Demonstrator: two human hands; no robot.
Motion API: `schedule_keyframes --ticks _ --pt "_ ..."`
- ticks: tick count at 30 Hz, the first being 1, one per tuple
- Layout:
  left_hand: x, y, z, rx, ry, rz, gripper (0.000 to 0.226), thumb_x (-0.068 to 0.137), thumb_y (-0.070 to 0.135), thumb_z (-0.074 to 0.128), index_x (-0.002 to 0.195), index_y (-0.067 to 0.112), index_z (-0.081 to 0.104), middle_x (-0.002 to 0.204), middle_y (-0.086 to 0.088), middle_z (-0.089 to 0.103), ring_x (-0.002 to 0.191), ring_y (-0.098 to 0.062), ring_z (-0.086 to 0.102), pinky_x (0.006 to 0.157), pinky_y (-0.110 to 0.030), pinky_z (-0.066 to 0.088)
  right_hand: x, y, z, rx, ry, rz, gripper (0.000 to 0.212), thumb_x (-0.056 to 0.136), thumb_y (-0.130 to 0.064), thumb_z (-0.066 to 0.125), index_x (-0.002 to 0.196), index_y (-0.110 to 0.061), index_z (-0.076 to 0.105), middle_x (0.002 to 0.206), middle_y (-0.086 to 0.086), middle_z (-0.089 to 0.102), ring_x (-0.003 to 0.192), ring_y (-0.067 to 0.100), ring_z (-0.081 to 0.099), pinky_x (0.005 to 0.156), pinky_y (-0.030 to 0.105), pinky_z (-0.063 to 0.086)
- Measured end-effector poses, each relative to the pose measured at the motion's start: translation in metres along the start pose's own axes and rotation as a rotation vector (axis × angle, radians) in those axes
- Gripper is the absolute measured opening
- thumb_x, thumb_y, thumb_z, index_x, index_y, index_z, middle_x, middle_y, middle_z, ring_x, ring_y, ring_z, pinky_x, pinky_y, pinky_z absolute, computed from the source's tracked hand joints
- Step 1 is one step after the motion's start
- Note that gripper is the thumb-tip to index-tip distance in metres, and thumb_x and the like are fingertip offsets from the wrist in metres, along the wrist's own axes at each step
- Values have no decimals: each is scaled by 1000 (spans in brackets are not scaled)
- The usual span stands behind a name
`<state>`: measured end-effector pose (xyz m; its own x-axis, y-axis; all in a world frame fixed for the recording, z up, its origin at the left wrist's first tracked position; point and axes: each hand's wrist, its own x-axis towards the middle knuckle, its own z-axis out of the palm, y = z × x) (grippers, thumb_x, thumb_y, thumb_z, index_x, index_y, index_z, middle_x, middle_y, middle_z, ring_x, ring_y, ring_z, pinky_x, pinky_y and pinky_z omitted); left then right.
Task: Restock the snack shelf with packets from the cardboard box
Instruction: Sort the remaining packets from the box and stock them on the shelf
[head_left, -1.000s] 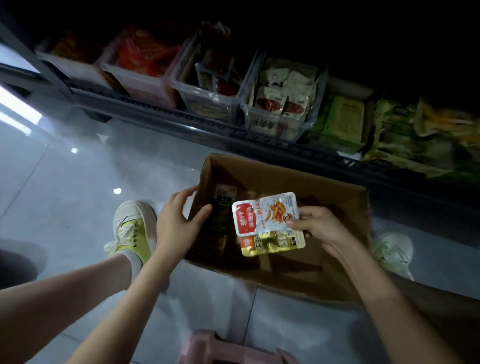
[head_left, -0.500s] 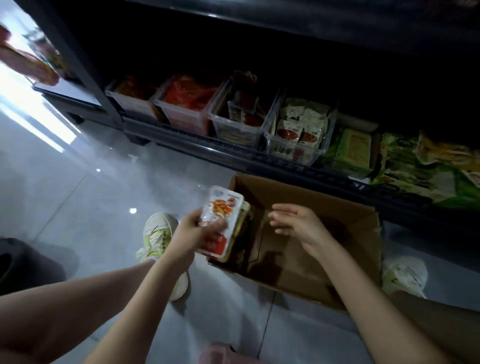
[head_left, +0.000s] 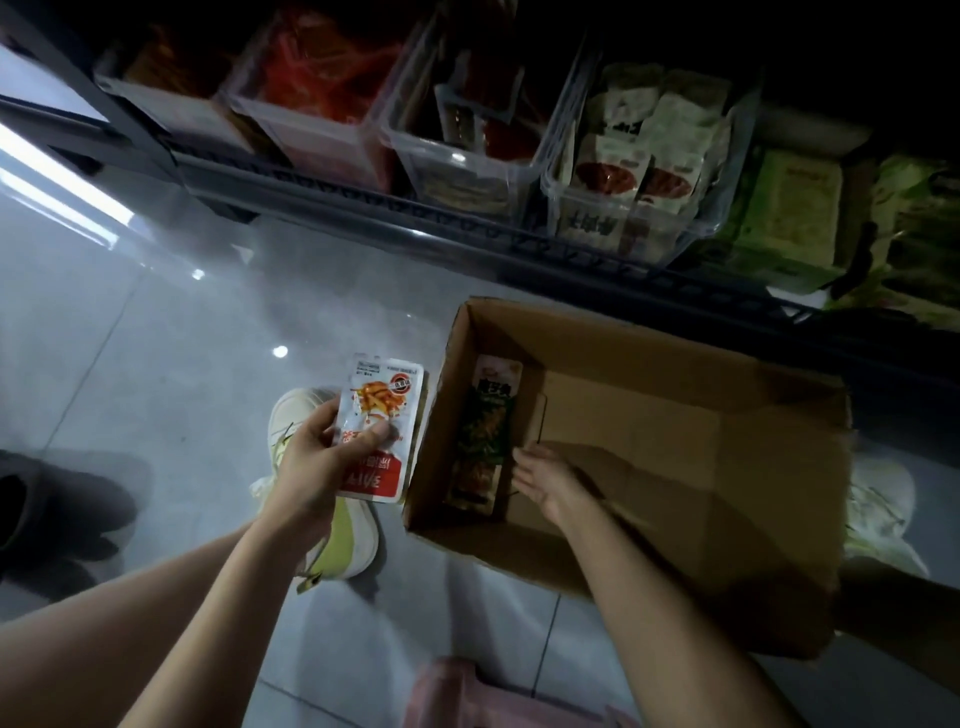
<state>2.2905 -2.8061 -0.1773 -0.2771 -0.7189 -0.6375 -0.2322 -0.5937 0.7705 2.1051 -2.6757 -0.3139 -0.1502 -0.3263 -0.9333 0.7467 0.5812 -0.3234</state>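
A white and red snack packet (head_left: 378, 426) is held in the left hand (head_left: 317, 467), just left of the cardboard box (head_left: 675, 447) and outside it, above a yellow and white shoe (head_left: 332, 525). The grip of that hand is closed on the packet: the thumb is pressed across its printed front near the middle and the fingers are wrapped behind its left edge. The packet is held upright, its red lower part at the bottom, and more packet edges are seen behind it, though their number cannot be told.

The right hand (head_left: 550, 480) is lowered into the box, fingers loosely spread and pointing toward a green packet (head_left: 485, 431) that is stood against the box's left wall. The fingertips lie just beside that packet; whether it is touched cannot be told, and nothing is gripped by this hand.

The box is open at the top and set on a pale grey tiled floor (head_left: 156, 364), which is glossy and marked by bright reflections at the left. Directly behind the box a dark wire shelf (head_left: 467, 234) is seen, low to the floor, carrying clear plastic bins (head_left: 613, 218) filled with red and white packets, with green packets (head_left: 789, 208) stacked further right. A pink stool (head_left: 467, 696) is partly seen at the lower edge. The room is dim.
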Motion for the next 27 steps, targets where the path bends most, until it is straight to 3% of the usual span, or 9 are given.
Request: schedule_keyframes --ticks 4,8,11,14,19,23,27 --pt "1 -2 -3 -23 9 -22 89 33 40 95 111 8 65 98 -14 73 78 -27 72 62 -33 58 19 4 10 66 17 35 55 92 -13 60 142 -10 37 139 12 49 125 25 49 100 32 44" --pt "3 -3 -4 -30 7 -41 90 36 38 95 115 8 64 101 -17 72 80 -30 71 65 -37 58 27 6 22 -47 79 38 45 94 -10 57 136 -9 43 128 12 56 102 21 57 66 22 48" --pt "2 -1 -2 -11 -9 -42 76 46 32 93 113 8 65 100 -17 72 79 -30 71 64 -37 58 30 7 30 -164 141 17 39 96 -5 51 134 -7 44 125 12 55 94 19 53 59 20 42" --pt "2 2 0 -4 -7 -34 52 67 12 82 115 6 63 102 -17 72 79 -28 71 64 -35 58 22 1 24 -183 148 -17 35 91 -4 59 126 -5 53 109 9 59 83 15 54 56 20 39" --pt "-5 10 8 -34 26 20 45 64 14 79 107 10 64 95 -11 73 74 -23 71 62 -35 59 -28 -23 -12 -196 70 -85 34 83 -9 71 115 -4 60 87 0 64 70 8 51 54 19 37" --pt "-23 19 22 -45 13 93 35 70 11 75 104 10 65 91 -9 73 71 -20 70 63 -32 59 -85 -40 -40 -224 40 -179 34 80 -8 73 113 -3 63 95 5 69 69 8 57 48 17 40" --pt "-48 25 46 -37 -20 113 24 79 3 72 101 10 63 91 -11 72 64 -17 70 55 -27 56 -148 -53 -58 -222 14 -314 26 79 -8 73 105 -5 68 93 4 71 74 10 60 57 22 39"
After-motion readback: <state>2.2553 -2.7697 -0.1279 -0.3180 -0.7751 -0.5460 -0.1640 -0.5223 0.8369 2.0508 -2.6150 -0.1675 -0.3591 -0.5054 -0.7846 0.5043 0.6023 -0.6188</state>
